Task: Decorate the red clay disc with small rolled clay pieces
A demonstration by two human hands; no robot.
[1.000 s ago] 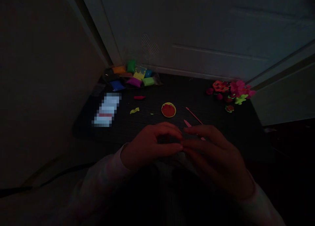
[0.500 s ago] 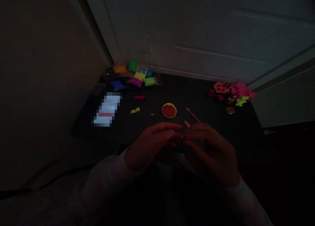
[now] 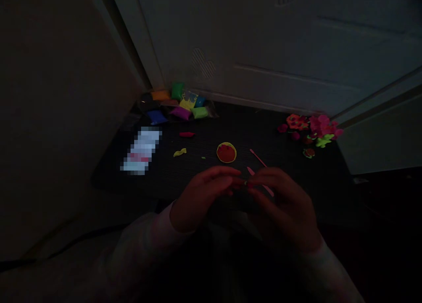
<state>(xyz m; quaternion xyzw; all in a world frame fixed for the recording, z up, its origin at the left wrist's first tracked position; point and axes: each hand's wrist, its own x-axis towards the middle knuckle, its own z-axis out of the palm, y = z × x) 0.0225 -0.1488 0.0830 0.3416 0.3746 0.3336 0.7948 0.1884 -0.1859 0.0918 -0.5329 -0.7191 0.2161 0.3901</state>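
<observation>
In the middle of the head view, my right hand [image 3: 286, 206] pinches a tiny red and green piece of modelling clay [image 3: 246, 184] between thumb and fingertips. My left hand [image 3: 204, 195] meets it from the other side, a fingertip at the clay and the thumb closed against the fingers; whatever else it grips is too dark to make out. Just beyond the hands lies a round yellow-rimmed clay disc [image 3: 226, 153] with a red face. Beneath the right fingers is a pink modelling knife [image 3: 268, 190], partly covered, and a thin pink tool [image 3: 258, 157] lies beside it.
Colourful clay packets [image 3: 180, 113] lie at the back left of the dark table [image 3: 158, 171], by a blurred bright phone-like screen [image 3: 141, 151]. Yellow clay [image 3: 180, 152], red clay [image 3: 187, 135] and a green crumb [image 3: 203, 158] are nearer. Flower-shaped clay pieces [image 3: 321, 126] cluster at right.
The view has tilted slightly, so the table things sit a little lower. Both hands stay together around the small clay piece, and more of the pink knife shows under the right fingers.
</observation>
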